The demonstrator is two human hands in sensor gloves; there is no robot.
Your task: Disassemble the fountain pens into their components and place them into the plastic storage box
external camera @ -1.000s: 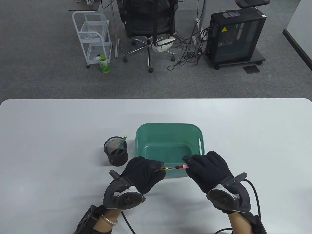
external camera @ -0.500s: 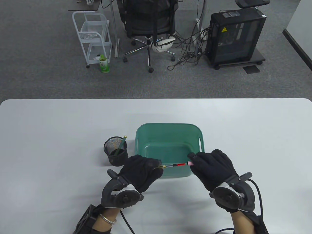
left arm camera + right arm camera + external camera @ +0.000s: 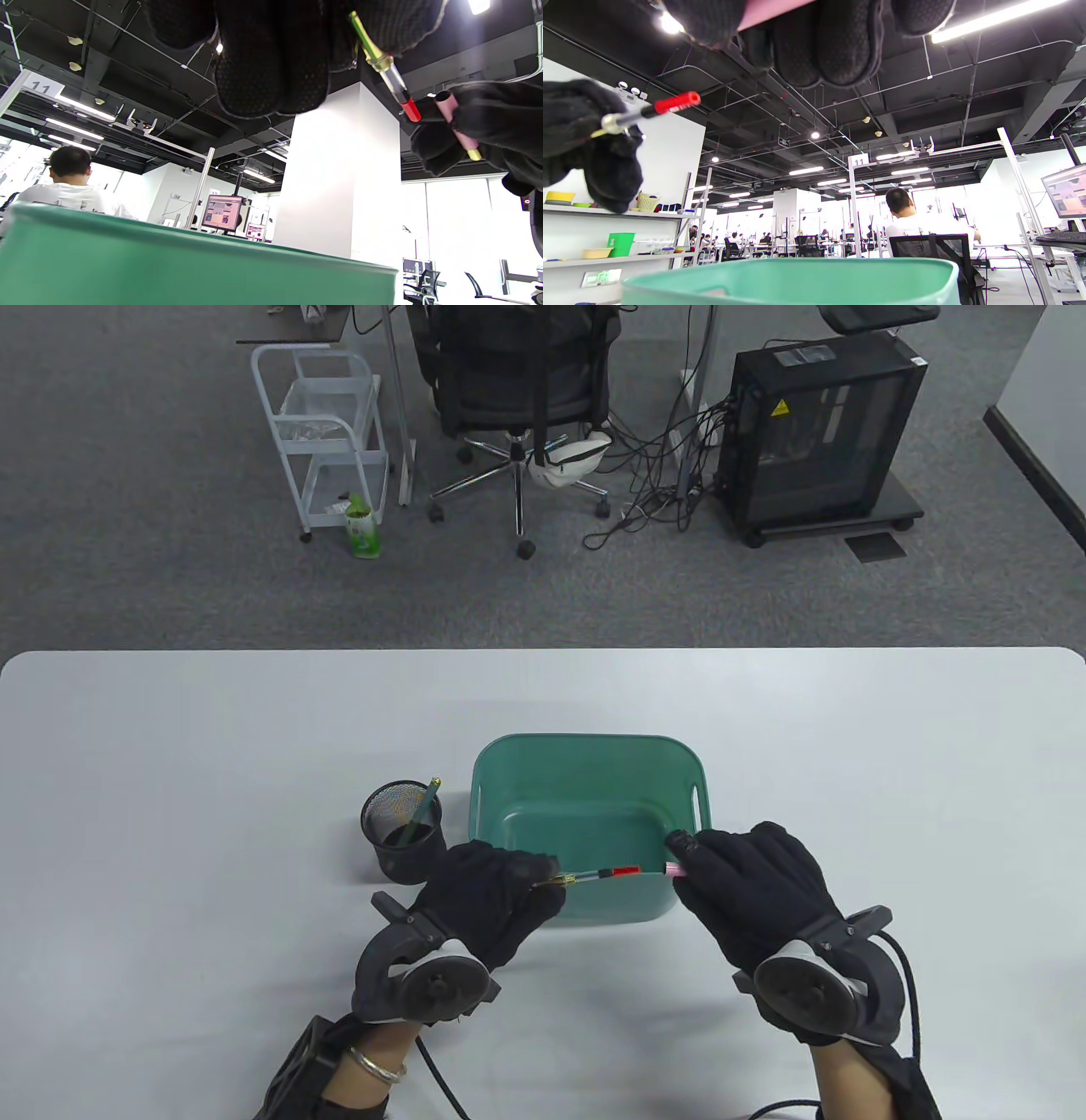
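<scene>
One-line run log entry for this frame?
step: barrel off | left hand: holds pen core | right hand: holds pink barrel | both above green box

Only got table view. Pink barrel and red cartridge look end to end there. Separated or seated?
Observer: Separated. The left wrist view shows a gap between the red cartridge tip and the open mouth of the pink barrel.
Operator: Right hand's grip?
Observer: The right hand curls round the barrel; its gold far end pokes out between the fingers.
Operator: Left?
Observer: The left hand pinches the pen section; the cartridge sticks out bare, nothing touching it.
</scene>
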